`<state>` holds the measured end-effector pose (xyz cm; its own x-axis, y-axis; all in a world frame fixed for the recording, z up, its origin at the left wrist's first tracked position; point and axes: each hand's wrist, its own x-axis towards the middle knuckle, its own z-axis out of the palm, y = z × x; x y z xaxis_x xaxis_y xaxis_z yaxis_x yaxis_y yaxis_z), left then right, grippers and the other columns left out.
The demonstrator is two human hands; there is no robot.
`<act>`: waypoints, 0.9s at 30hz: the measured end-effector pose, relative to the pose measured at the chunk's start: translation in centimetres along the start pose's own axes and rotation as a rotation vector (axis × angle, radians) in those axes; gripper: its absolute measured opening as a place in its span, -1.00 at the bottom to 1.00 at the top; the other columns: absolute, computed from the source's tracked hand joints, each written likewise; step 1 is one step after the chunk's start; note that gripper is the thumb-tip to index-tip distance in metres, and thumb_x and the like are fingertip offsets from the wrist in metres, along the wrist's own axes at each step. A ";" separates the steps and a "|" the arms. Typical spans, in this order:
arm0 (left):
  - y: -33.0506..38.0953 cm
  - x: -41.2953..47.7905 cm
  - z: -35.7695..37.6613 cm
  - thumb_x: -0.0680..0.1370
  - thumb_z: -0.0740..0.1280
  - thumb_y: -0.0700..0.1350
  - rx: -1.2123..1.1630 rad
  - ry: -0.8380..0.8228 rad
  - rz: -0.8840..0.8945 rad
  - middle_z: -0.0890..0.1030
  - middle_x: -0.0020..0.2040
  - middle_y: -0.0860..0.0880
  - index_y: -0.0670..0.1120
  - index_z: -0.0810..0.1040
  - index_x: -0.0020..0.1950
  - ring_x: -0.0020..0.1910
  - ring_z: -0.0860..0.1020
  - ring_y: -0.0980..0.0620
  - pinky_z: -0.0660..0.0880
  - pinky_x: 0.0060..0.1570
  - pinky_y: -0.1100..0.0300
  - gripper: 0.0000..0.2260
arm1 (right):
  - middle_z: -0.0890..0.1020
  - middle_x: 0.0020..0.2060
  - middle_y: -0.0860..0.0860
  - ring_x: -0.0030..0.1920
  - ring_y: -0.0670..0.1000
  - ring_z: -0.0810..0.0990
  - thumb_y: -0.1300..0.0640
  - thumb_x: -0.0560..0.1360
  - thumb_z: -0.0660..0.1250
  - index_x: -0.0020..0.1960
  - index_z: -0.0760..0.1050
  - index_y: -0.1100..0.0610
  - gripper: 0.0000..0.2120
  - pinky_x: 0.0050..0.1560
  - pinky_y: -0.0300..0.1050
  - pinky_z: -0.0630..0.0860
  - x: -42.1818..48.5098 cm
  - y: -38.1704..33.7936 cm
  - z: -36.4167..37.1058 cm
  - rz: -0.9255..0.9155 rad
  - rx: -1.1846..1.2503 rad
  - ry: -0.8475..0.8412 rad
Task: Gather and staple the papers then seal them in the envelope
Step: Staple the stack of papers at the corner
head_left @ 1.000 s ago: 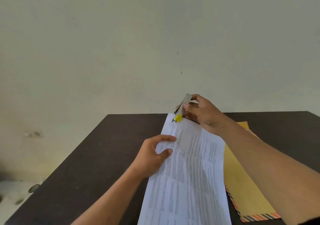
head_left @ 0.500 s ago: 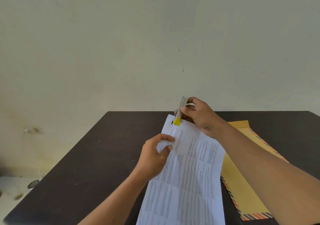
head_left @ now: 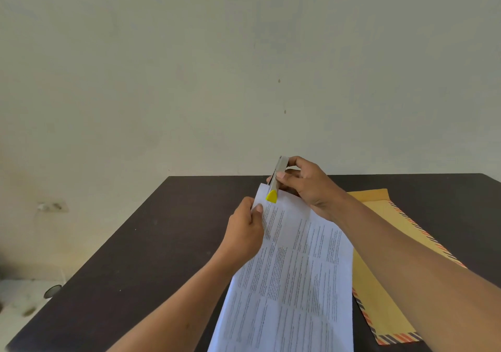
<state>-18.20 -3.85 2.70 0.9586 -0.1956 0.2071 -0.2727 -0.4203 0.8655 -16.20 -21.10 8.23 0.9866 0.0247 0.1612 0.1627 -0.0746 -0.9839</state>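
A stack of white printed papers (head_left: 292, 273) is held up above the dark table (head_left: 151, 243), its top corner raised. My left hand (head_left: 245, 232) pinches the papers' left edge near that corner. A small silver stapler with a yellow tip (head_left: 275, 182) is gripped in my right hand (head_left: 306, 186), and its jaws sit over the papers' top left corner. To the right a yellow envelope (head_left: 385, 292) with a striped border lies flat on the table, partly hidden under the papers and my right forearm.
A plain pale wall (head_left: 244, 67) rises behind the table's far edge. Left of the table, low down, are a wall socket (head_left: 53, 206) and a white surface with a small round object (head_left: 53, 290).
My left hand slid up the papers' left edge toward the top corner. The papers and stapler lifted slightly, and the stapler stays at the corner.
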 end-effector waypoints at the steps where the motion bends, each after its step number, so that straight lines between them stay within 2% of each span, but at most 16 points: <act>1: 0.0 -0.2 0.0 0.71 0.09 -0.01 -0.015 -0.021 -0.010 0.58 -0.12 0.03 -0.08 0.41 0.09 -0.24 0.57 0.15 0.50 -0.29 0.29 -0.81 | 0.75 -0.01 0.06 0.01 0.03 0.73 0.16 0.61 0.33 0.25 0.48 0.15 -0.77 0.20 0.06 0.60 -0.1 0.0 0.0 0.002 -0.014 -0.006; 4: -0.1 -0.4 -0.1 0.71 0.09 -0.01 -0.048 -0.046 -0.022 0.59 -0.08 0.05 -0.06 0.38 0.16 -0.21 0.61 0.17 0.49 -0.34 0.38 -0.83 | 0.75 -0.01 0.05 0.01 0.03 0.73 0.16 0.61 0.33 0.25 0.47 0.17 -0.76 0.18 0.04 0.61 -0.2 -0.1 0.2 0.004 -0.024 -0.012; 13: 0.0 -0.8 -0.1 0.71 0.08 -0.01 -0.072 -0.051 -0.027 0.59 -0.06 0.04 -0.07 0.35 0.17 -0.17 0.62 0.15 0.52 -0.29 0.35 -0.84 | 0.74 -0.01 0.07 0.01 0.07 0.73 0.16 0.60 0.34 0.24 0.49 0.16 -0.77 0.19 0.04 0.60 -0.1 0.1 0.5 0.006 -0.014 0.008; 15: -0.1 -1.0 0.0 0.71 0.07 -0.01 -0.081 -0.040 -0.019 0.60 -0.06 0.00 -0.08 0.35 0.15 -0.16 0.62 0.12 0.58 -0.25 0.28 -0.83 | 0.74 -0.01 0.08 -0.01 0.05 0.73 0.17 0.60 0.34 0.24 0.49 0.17 -0.77 0.17 0.02 0.61 -0.1 0.1 0.5 0.005 -0.008 0.006; 17: -0.1 -1.1 0.0 0.71 0.06 -0.01 -0.089 -0.028 -0.012 0.62 -0.03 -0.06 -0.07 0.35 0.12 -0.09 0.65 -0.01 0.65 -0.15 0.09 -0.83 | 0.75 -0.02 0.08 -0.03 0.03 0.74 0.18 0.61 0.33 0.25 0.48 0.19 -0.77 0.10 -0.04 0.62 -0.2 0.1 0.5 0.002 0.000 -0.002; 19: -0.1 -1.1 0.1 0.71 0.06 0.00 -0.100 -0.028 -0.010 0.64 -0.01 -0.13 -0.07 0.35 0.10 -0.03 0.66 -0.12 0.64 -0.09 -0.07 -0.83 | 0.75 -0.02 0.10 -0.06 0.00 0.74 0.19 0.61 0.33 0.24 0.48 0.22 -0.77 0.01 -0.14 0.62 -0.2 0.2 0.6 0.002 0.010 -0.010; 21: 0.1 -1.1 0.1 0.71 0.06 -0.01 -0.103 -0.032 -0.005 0.64 -0.01 -0.16 -0.06 0.35 0.09 -0.02 0.65 -0.17 0.63 -0.09 -0.13 -0.84 | 0.75 -0.02 0.12 -0.05 0.01 0.74 0.20 0.61 0.33 0.24 0.47 0.24 -0.76 0.00 -0.16 0.61 -0.2 0.3 0.7 -0.002 0.019 -0.013; 24: 0.1 -1.1 0.1 0.71 0.06 0.00 -0.102 -0.035 0.001 0.64 0.00 -0.18 -0.05 0.35 0.08 -0.03 0.65 -0.20 0.62 -0.08 -0.19 -0.84 | 0.74 -0.02 0.14 0.00 0.05 0.74 0.21 0.61 0.33 0.23 0.48 0.26 -0.77 0.11 -0.06 0.61 -0.1 0.4 0.8 -0.009 0.016 -0.015; 27: -0.1 -1.1 0.1 0.71 0.06 0.00 -0.103 -0.032 -0.003 0.63 0.01 -0.23 -0.04 0.34 0.08 -0.01 0.63 -0.26 0.60 -0.07 -0.23 -0.85 | 0.74 -0.01 0.16 0.00 0.04 0.74 0.23 0.60 0.33 0.22 0.49 0.27 -0.78 0.06 -0.10 0.61 0.1 0.5 0.8 -0.023 0.003 -0.018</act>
<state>-19.28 -3.72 2.34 0.9558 -0.2234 0.1911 -0.2584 -0.3283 0.9085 -16.07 -20.31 7.72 0.9823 0.0447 0.1821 0.1849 -0.0709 -0.9802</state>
